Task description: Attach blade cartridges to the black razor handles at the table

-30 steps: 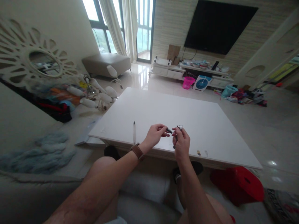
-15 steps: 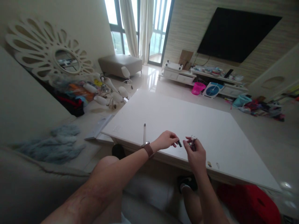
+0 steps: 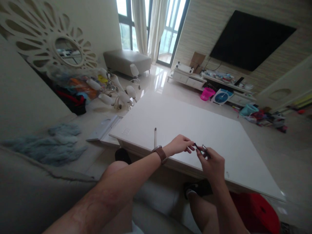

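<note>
My left hand (image 3: 180, 145), with a brown-strapped watch (image 3: 161, 154) on its wrist, pinches one end of a short black stick-like piece (image 3: 196, 146) over the white table. The other end of that piece meets the fingers of my right hand (image 3: 212, 162). Closed fingers there hold a small dark object with a silvery part (image 3: 204, 148); its kind is too small and partly hidden to make out. On the table left of my hands lies a slim, pale pen-like stick (image 3: 155, 137) with a dark tip.
The white table (image 3: 185, 113) spans the middle, with a small pale piece (image 3: 227, 174) near its front edge. A red rounded item (image 3: 255, 211) is below right. Chandelier lamps (image 3: 124, 96) stand on the floor at left; a pink basket (image 3: 207, 93) sits beyond the table.
The black piece in my left hand has moved right and now meets my right fingers. My right hand has shifted slightly right; the view has turned a little.
</note>
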`<action>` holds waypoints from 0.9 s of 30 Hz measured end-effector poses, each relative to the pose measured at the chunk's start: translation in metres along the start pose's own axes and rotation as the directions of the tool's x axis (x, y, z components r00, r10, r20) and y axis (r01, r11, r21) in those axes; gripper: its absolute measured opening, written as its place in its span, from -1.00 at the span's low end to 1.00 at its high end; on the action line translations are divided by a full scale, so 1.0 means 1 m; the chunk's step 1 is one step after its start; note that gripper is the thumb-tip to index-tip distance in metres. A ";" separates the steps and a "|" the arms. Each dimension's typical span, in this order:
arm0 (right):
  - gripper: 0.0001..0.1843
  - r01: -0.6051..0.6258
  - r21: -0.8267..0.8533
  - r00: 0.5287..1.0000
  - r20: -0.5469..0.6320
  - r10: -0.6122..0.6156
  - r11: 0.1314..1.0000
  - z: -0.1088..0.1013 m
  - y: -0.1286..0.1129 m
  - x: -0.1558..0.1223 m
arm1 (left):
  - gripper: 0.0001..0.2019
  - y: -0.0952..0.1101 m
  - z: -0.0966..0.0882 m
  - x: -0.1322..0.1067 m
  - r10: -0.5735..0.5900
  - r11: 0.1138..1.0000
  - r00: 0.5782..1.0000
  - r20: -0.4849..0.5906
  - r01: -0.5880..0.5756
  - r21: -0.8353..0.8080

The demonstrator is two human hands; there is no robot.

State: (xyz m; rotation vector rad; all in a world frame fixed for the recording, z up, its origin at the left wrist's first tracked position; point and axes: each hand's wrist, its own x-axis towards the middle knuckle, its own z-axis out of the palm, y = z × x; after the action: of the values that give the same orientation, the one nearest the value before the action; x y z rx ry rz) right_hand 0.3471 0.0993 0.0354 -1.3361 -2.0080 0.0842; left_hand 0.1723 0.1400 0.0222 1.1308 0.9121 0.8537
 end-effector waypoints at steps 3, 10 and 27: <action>-0.71 -0.051 -0.020 0.997 -0.066 0.049 0.999 -0.015 -0.012 0.013 | -0.73 0.007 0.001 -0.004 -0.039 0.998 0.999 0.005 0.039 -0.053; -0.68 -0.251 0.078 0.966 -0.052 0.255 0.965 -0.026 -0.005 0.037 | -0.75 0.002 -0.015 -0.009 0.067 0.982 0.993 -0.101 -0.048 0.184; -0.74 -0.511 0.420 0.850 0.379 0.367 0.750 0.093 0.046 0.023 | -0.59 -0.042 -0.091 -0.009 -0.003 0.519 0.909 -0.416 0.357 0.776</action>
State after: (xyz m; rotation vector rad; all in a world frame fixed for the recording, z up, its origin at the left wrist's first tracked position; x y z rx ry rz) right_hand 0.3237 0.1695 -0.0417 -1.4634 -1.6495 1.0094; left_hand 0.0895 0.1562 -0.0327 1.6854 1.8685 0.4021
